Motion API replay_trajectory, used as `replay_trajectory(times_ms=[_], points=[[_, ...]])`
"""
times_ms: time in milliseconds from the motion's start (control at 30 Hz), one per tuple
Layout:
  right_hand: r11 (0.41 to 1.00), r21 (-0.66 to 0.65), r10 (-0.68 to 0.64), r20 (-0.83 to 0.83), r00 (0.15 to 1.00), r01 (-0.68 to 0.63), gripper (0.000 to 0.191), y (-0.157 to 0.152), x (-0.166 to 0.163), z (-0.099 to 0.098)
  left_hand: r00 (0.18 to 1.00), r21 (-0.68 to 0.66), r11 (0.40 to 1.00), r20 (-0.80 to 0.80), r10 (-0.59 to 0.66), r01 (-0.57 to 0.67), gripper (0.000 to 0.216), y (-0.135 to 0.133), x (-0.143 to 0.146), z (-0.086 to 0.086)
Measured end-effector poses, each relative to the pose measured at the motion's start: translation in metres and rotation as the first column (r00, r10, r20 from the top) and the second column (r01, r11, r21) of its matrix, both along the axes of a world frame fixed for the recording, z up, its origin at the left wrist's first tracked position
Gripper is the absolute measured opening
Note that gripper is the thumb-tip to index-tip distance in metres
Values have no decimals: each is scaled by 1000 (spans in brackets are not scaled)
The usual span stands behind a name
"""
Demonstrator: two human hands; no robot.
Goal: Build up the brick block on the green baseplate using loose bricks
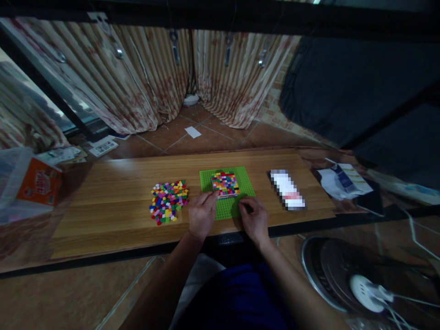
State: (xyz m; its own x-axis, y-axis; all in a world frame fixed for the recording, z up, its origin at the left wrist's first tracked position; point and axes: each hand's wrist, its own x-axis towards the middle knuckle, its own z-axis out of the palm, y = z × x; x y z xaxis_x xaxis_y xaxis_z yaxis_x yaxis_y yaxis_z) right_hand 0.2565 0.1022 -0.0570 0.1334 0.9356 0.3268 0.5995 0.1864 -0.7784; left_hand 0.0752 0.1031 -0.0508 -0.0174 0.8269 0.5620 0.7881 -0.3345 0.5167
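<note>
A green baseplate [245,183] lies on the wooden table [113,201], with a square block of many-coloured small bricks [225,183] built on its far half. My left hand [202,214] rests at the plate's left edge, forefinger stretched toward the near left corner of the brick block, other fingers curled. My right hand [255,219] sits on the plate's near right corner, fingers bent together; what they pinch, if anything, is hidden. A loose heap of coloured bricks [168,200] lies to the left of my left hand.
A white blurred-out object [287,189] lies right of the plate. Papers [343,181] sit at the table's right end, an orange box [39,185] at the left. A fan [364,284] stands on the floor at lower right. Curtains [137,78] hang behind.
</note>
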Motion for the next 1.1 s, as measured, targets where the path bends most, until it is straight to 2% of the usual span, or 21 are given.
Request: replay_trajectory(times_ms=[233,367,533,700,767,967,1100], points=[[1000,-1,22,34,999,-22,16,0,0,-2,982,-46,998,-181,-54,46,30,-2,-6,2],[1000,0,24,37,999,-25,18,0,0,-2,970,-63,997,-239,-46,32,30,-6,-8,5],[996,6,88,65,994,-89,20,11,4,2,984,-131,990,-165,-74,53,34,-12,-12,10],[997,17,62,303,951,-70,26,27,14,8,995,-255,967,96,18,7,49,-18,-10,11],[996,9,78,357,931,-87,26,27,16,8,988,-300,954,153,28,20,50,-17,-7,10],[994,-6,103,383,918,-109,25,-2,14,6,994,-247,969,105,3,23,46,-1,-2,6],[986,-121,145,264,954,-117,24,-31,1,17,997,-250,967,64,-33,48,46,22,-4,11]])
